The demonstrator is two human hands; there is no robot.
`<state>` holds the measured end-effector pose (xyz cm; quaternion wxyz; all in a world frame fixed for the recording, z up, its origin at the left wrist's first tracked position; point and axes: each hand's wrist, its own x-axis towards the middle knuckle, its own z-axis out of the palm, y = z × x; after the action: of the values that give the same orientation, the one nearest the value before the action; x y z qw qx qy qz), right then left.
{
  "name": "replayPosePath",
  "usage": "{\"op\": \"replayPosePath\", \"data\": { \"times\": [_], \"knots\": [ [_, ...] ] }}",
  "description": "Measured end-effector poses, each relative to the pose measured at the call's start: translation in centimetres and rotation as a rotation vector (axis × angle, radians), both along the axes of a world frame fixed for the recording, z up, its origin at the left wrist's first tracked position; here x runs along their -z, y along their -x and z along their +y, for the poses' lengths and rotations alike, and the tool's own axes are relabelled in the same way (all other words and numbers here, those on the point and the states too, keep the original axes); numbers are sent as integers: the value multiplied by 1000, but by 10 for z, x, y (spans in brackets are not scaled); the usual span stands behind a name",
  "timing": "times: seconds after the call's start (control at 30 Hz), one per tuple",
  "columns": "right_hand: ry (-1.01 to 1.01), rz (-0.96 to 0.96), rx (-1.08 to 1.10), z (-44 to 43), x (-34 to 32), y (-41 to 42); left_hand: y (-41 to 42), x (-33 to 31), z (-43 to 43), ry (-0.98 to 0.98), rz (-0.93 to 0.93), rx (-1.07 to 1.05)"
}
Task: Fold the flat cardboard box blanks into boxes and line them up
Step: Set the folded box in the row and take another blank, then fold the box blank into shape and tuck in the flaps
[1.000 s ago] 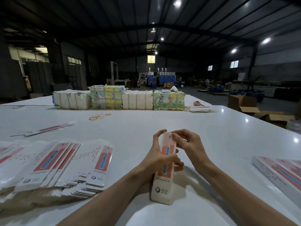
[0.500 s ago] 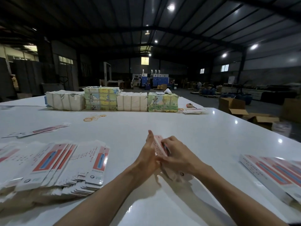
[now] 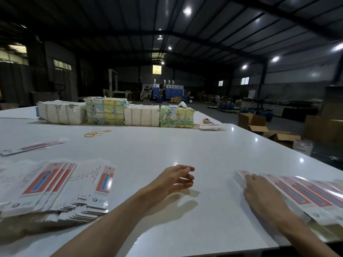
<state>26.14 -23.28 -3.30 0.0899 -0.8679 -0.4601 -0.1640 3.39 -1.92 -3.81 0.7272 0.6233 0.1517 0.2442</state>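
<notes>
Placement step, I judge: right hand (image 3: 263, 195) lies flat-fingered on the end box (image 3: 240, 175) of the row of folded boxes (image 3: 304, 192). Empty and loose-fingered, the left hand (image 3: 172, 179) hangs left of that row; next I'd send it farther left to the flat blanks (image 3: 55, 186).

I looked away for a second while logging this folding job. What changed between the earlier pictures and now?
The red-and-white folded cardboard box moved from the middle to the right, joining the left end of the row of finished boxes. The left hand let go and hovers empty; the right hand rests flat on it. The fanned stack of flat blanks, rubber bands and wrapped bundles stayed put.
</notes>
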Motion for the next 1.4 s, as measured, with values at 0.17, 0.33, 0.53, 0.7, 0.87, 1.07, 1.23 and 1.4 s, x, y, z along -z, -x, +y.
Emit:
{"op": "replayPosePath", "data": {
  "times": [0.17,0.33,0.53,0.7,0.87,1.07,1.23,1.4],
  "knots": [
    [-17,-29,83,-29,-14,-13,6,-3,-7,-83,41,28],
    [32,-94,123,-35,-22,-24,8,-5,-11,-159,67,26],
    [-31,-107,-55,55,-35,10,6,-8,-17,-295,107,-28],
    [-201,83,-259,137,-35,54,7,-14,-27,-407,190,-53],
    [-262,249,-263,157,-9,60,6,-8,-23,-384,215,-68],
    [-336,355,-273,158,3,40,25,-38,4,-531,380,-71],
    [-375,379,-310,167,9,39,117,-83,56,-817,558,-554],
    [-357,395,-342,175,11,40,224,-99,98,-910,1225,-845]
  ]
}}
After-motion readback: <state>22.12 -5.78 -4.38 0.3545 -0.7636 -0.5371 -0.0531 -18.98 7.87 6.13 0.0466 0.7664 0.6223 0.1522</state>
